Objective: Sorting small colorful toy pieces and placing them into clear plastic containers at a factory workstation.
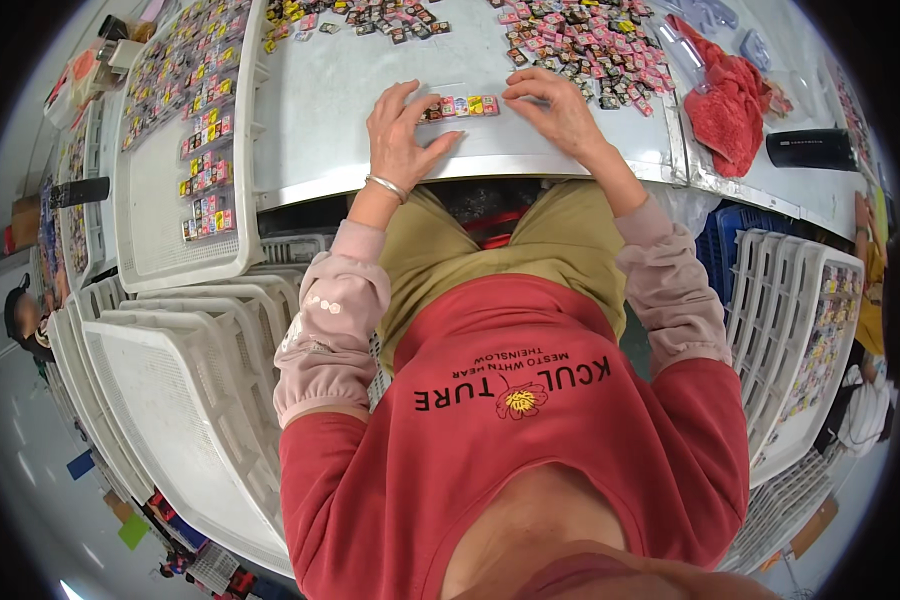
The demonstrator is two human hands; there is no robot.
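On the metal-topped table in front of me lies a short row of small, colourful square pieces [460, 107], pink, yellow, white and dark. A clear plastic edge shows around it. My left hand [402, 132] is at the row's left end, with its fingers curved and its thumb spread away. The left fingertips are at the end pieces; whether they touch them I cannot tell. Just off the right end hovers my right hand [558, 112], fingers bent and apart, with nothing visible in them.
Loose pink and black pieces [585, 50] are heaped behind my right hand, and more dark ones [400, 18] lie at the far edge. To the left, a white plastic crate [155, 235] holds rows of filled packs. A red cloth [732, 110] and black cylinder [813, 150] lie right.
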